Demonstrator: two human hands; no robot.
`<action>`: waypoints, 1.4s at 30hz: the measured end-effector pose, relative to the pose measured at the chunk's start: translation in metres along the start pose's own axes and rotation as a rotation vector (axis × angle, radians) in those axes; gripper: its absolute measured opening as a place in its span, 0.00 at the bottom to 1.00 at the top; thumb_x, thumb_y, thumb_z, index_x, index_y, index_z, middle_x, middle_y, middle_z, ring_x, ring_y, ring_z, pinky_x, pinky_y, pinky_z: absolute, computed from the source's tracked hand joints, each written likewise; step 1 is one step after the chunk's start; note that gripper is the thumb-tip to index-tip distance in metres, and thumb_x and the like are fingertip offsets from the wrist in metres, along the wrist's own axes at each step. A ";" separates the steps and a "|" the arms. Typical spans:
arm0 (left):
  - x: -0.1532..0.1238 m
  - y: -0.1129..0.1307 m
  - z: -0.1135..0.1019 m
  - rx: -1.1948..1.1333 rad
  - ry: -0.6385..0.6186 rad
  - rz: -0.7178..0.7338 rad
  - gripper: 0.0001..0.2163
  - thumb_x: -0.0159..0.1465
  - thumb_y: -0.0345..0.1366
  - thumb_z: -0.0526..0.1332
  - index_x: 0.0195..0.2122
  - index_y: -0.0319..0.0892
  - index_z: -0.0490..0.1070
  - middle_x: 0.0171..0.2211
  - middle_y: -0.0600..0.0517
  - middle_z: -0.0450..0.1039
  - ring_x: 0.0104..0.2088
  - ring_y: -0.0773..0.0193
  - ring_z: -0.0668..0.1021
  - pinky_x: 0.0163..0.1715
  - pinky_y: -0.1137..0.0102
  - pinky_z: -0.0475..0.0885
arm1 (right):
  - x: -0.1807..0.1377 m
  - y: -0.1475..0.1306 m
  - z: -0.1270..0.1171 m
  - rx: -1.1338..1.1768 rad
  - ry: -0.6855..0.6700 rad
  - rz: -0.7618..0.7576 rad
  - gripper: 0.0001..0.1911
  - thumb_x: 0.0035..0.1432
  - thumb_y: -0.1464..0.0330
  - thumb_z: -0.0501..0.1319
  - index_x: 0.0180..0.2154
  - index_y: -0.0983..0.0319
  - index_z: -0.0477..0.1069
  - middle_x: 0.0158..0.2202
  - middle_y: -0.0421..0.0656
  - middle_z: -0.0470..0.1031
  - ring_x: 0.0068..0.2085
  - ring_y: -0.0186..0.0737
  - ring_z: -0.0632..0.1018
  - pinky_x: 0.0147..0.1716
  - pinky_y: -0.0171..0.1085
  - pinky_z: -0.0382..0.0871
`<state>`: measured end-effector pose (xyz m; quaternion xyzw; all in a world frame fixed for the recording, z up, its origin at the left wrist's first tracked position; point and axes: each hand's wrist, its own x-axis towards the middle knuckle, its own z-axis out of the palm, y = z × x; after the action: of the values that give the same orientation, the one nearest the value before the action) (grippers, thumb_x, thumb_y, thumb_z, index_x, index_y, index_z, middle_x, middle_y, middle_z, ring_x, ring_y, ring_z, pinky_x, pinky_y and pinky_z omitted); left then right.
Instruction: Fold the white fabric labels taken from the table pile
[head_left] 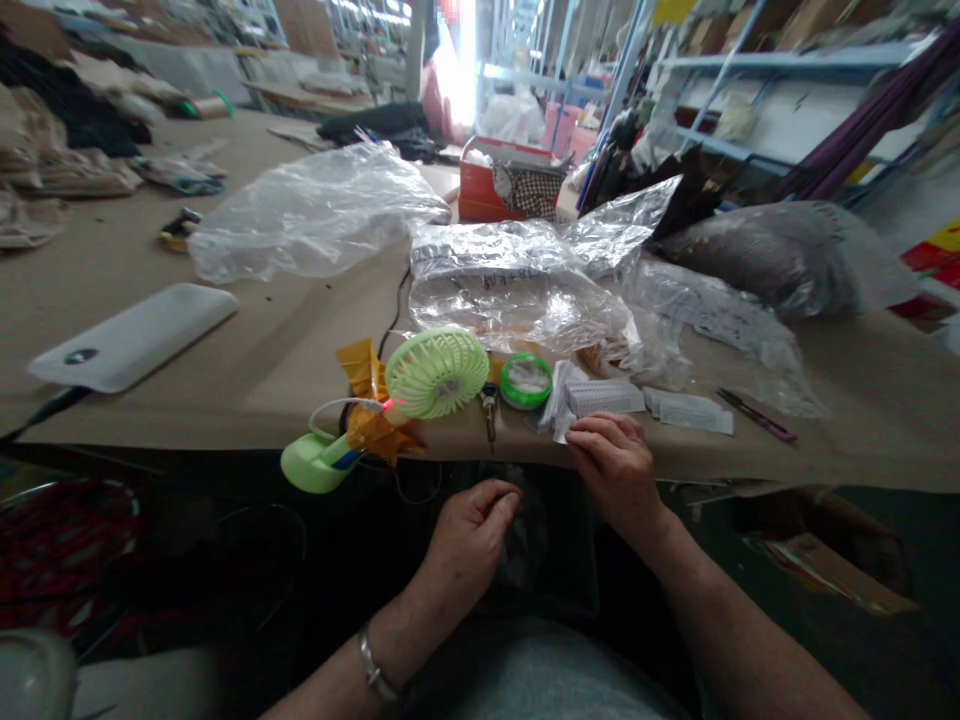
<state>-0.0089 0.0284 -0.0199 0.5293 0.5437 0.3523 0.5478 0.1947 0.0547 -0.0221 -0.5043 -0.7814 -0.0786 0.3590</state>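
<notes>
The right hand [615, 462] is lying palm-down at the table edge, fingers loosely bent and pressing on, not gripping, the white paper slips [600, 398] just beyond its knuckles, perhaps pinning them against any draught from the green fan [436, 372] standing to its left. The left hand [474, 528] is hanging lower, curling nearly shut (pinching something? I cannot tell), its fingertips sinking into dark clutter.

We have one view, head-worn, looking forward and down, close over the bench [225, 390] edge at 6 o'clock.
</notes>
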 end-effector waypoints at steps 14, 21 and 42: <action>0.011 0.023 0.033 -0.913 -0.232 -0.405 0.07 0.57 0.33 0.65 0.30 0.33 0.73 0.24 0.51 0.72 0.21 0.72 0.72 0.22 0.77 0.68 | -0.028 -0.048 -0.031 0.355 -0.112 -0.105 0.07 0.59 0.76 0.58 0.37 0.59 0.72 0.37 0.43 0.77 0.44 0.42 0.75 0.46 0.45 0.69; 0.003 0.022 0.029 -0.652 -0.172 -0.495 0.06 0.61 0.32 0.60 0.36 0.34 0.72 0.24 0.48 0.75 0.22 0.66 0.77 0.24 0.73 0.72 | -0.006 0.010 -0.025 -0.119 -0.133 0.065 0.23 0.60 0.63 0.57 0.55 0.66 0.64 0.50 0.54 0.71 0.54 0.54 0.68 0.53 0.54 0.64; -0.004 0.029 0.024 -0.886 -0.274 -0.496 0.04 0.56 0.27 0.61 0.29 0.31 0.74 0.23 0.48 0.74 0.21 0.69 0.74 0.22 0.76 0.69 | -0.029 -0.044 -0.025 0.413 -0.112 -0.207 0.07 0.59 0.73 0.58 0.35 0.58 0.74 0.35 0.43 0.78 0.45 0.41 0.75 0.46 0.44 0.70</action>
<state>0.0191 0.0251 0.0053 0.1436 0.3751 0.3357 0.8521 0.1765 0.0006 -0.0120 -0.3411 -0.8472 0.0745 0.4005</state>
